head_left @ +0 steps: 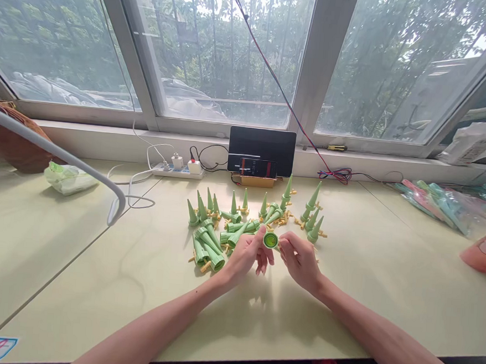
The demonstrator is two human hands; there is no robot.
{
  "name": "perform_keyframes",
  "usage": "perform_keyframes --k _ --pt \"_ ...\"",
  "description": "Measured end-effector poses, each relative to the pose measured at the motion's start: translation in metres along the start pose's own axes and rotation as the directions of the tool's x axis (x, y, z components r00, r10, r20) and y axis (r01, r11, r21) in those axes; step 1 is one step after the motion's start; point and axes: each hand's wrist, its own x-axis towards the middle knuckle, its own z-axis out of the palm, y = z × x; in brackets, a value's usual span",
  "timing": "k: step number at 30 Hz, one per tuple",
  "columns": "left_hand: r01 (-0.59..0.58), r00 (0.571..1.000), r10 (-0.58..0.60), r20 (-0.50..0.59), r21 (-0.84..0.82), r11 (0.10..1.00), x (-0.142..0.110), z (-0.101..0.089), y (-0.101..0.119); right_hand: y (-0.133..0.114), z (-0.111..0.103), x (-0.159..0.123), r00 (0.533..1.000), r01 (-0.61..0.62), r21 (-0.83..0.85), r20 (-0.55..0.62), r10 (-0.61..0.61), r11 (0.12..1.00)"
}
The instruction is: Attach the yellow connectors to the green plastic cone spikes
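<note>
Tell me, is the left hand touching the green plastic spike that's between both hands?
Touching. The head view shows the left hand holding the green plastic spike, thumb against its rim.

Far side of handheld green piece (pixel 270 240) unseen, pink container (pixel 484 252) partly off-frame right

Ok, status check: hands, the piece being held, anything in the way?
Left hand holding one green cone, open end toward the camera. Right hand pinched beside its rim, grip unclear. More green cones clustered just beyond both hands.
</note>
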Motion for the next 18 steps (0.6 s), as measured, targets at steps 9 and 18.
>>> perform_keyframes --k 9,18 --pt "0.026 0.999 -0.022 0.045 -0.088 0.996 0.0028 -0.0037 -0.0047 -0.0016 0.0 0.0019 1.0 0.004 -0.02 -0.008 -0.004 1.0" --pt "0.014 0.999 -0.01 0.052 -0.092 0.996 0.0037 -0.0049 -0.0043 -0.0032 -0.0007 0.0024 1.0 0.028 -0.031 0.007 -0.028 0.999"
